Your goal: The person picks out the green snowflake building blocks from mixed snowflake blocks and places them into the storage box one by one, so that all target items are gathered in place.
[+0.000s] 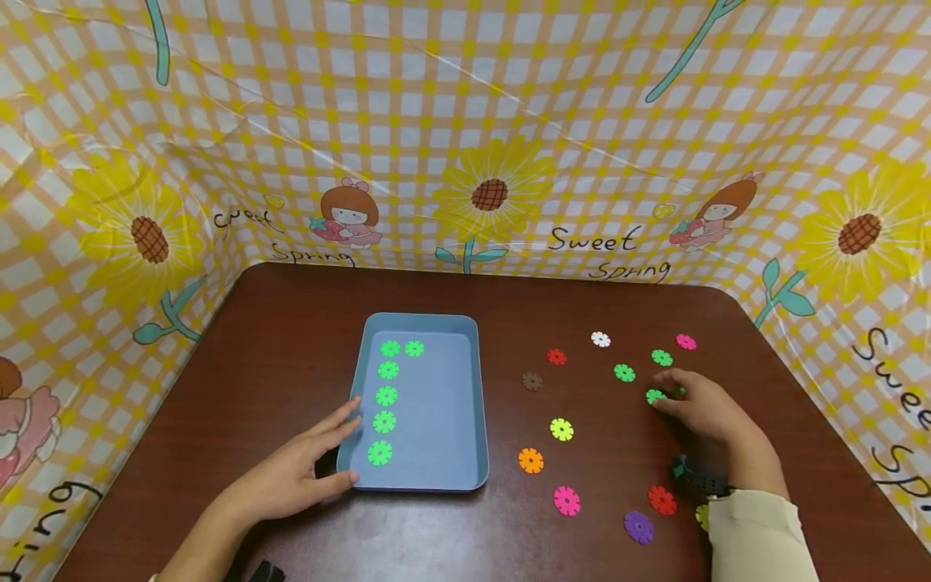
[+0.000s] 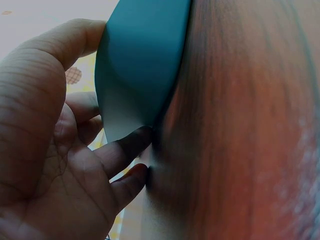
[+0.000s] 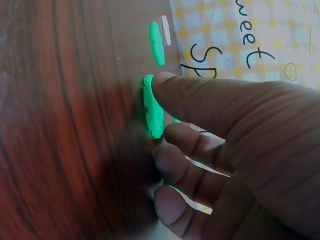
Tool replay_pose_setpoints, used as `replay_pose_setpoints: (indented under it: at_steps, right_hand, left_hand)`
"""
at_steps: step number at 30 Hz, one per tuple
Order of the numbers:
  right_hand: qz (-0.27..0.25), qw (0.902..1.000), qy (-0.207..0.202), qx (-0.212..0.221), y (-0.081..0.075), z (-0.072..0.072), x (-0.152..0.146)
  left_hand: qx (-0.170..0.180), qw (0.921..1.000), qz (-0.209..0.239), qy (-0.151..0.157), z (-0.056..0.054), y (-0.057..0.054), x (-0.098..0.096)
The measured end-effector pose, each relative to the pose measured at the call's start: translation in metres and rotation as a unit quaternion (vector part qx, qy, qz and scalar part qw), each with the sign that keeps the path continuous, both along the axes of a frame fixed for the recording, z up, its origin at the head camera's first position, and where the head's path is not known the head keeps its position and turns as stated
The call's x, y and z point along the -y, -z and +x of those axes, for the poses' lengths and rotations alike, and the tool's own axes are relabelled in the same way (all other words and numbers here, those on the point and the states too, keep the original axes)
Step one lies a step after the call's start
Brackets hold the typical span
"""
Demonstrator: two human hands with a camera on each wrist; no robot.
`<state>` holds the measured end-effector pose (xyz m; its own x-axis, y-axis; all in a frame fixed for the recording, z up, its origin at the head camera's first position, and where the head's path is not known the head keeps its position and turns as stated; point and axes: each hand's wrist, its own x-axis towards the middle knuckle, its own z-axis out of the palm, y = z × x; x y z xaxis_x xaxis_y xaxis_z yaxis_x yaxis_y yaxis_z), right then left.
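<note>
My left hand (image 1: 291,473) rests at the left side of a blue-grey tray (image 1: 486,420), fingertips and thumb touching its rim. The left wrist view shows the thumb (image 2: 82,40) at the rim and lower fingers against the outer wall. Inside the tray, several green snowflake discs (image 1: 386,396) form a column, with one beside the top disc. Over on the right, my right hand (image 1: 701,404) reaches down to a loose green snowflake disc (image 3: 154,112). Its thumb touches that disc's edge, while the index fingertip looks slightly apart. Part of another green disc (image 1: 682,391) shows beside the hand.
Around my right hand lie green discs (image 1: 624,373), a white disc (image 1: 600,339) and a pink disc (image 1: 686,342). Brown, red, yellow, orange and purple discs (image 1: 639,527) are scattered nearer. A checked cloth (image 1: 407,105) surrounds the dark wooden table (image 1: 291,347).
</note>
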<state>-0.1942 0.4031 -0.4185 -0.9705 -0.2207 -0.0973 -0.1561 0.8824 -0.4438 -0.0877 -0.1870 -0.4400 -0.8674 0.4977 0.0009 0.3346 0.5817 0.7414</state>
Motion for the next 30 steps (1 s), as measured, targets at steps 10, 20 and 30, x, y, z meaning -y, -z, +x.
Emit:
replay_pose_setpoints:
  at_steps: [10, 20, 30]
  right_hand:
    - [0.007, 0.9999, -0.008, 0.004, -0.0001, -0.0005, 0.0009]
    - [0.003, 0.9999, -0.004, 0.011, -0.0029, -0.0004, 0.0045]
    - [0.013, 0.9999, -0.004, -0.002, 0.0032, 0.0014, -0.0007]
  left_hand:
    - [-0.014, 0.9999, -0.002, 0.004, 0.0016, -0.002, 0.0004]
    - [0.0, 1.0, 0.0, -0.002, 0.0011, -0.0019, 0.0004]
    - [-0.009, 0.9999, -0.005, 0.005, 0.0009, -0.0029, -0.0007]
